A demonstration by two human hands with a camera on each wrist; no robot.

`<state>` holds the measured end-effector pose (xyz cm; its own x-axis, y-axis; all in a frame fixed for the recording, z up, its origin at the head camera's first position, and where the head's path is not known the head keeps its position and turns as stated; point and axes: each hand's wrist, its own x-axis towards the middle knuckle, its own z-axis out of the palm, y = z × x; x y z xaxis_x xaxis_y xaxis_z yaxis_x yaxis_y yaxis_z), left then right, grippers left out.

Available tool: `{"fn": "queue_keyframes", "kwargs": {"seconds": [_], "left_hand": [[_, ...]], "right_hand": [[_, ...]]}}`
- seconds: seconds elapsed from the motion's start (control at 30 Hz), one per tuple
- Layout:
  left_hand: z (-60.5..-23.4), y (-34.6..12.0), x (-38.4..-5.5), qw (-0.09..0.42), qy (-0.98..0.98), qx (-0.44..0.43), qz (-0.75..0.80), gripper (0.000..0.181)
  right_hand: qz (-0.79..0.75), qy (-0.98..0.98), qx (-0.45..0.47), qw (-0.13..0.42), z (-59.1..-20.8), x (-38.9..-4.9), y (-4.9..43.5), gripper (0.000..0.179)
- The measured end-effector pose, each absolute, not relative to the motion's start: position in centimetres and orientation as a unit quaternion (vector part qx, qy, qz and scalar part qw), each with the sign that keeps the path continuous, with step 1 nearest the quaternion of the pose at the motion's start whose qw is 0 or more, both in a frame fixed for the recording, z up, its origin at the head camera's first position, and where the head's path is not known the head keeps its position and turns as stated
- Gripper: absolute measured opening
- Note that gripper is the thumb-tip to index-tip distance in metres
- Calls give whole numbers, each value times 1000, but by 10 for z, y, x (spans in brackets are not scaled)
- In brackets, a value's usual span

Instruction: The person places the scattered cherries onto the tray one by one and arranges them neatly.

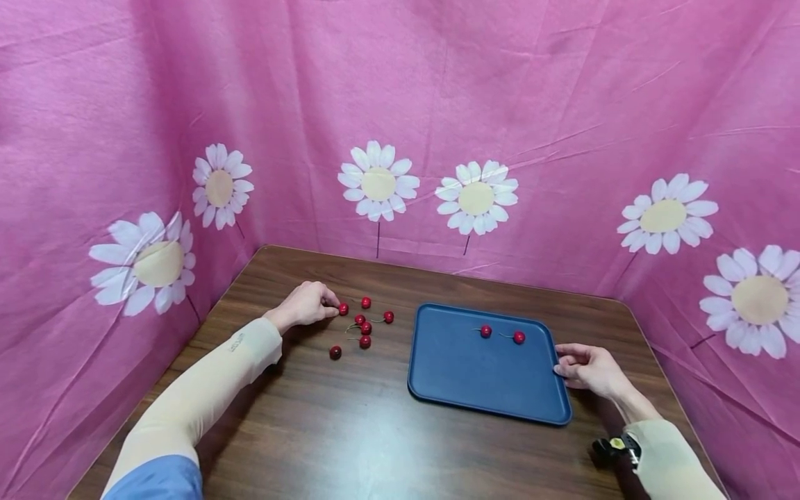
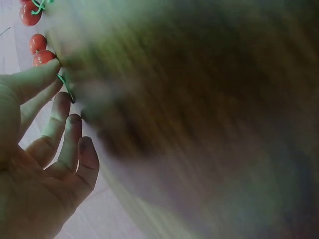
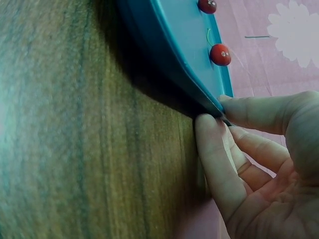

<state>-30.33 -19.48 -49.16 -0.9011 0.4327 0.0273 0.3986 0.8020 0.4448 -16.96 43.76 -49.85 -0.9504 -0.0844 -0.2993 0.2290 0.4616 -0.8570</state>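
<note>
Got the left grip [image 1: 306, 303] closed in a pinch on a red cherry [image 1: 343, 310], back left of a loose bunch, with a green stem [image 2: 67, 89] showing by the fingertips in the left wrist view. Also got the right grip [image 1: 590, 368] clamped on the right edge of the blue tray [image 1: 469, 378], thumb on one side of the rim, fingers on the other. Can't tell if that edge is lifted off the brown bench [image 1: 325, 423] or not. Counting six more loose cherries [image 1: 365, 328] left of the tray, some bunched close, one darker and nearer. Seeing two cherries [image 1: 485, 332] on the tray too, toward the back right, stems pointing left. Cream sleeves [image 1: 206, 389] on both arms, pink cloth [image 1: 437, 90] with white daisies [image 1: 378, 184] all around.
</note>
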Motion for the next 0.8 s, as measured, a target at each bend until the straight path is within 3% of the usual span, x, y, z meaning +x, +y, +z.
{"fn": "queue_keyframes", "kwargs": {"seconds": [0.43, 0.8], "left_hand": [[-498, -194, -306, 14, 949, 241, 204, 7], [-490, -193, -307, 23, 944, 251, 212, 8]], "right_hand": [[-518, 841, 38, 153, -501, -170, 439, 64], [-519, 840, 42, 156, -499, -169, 438, 64]]}}
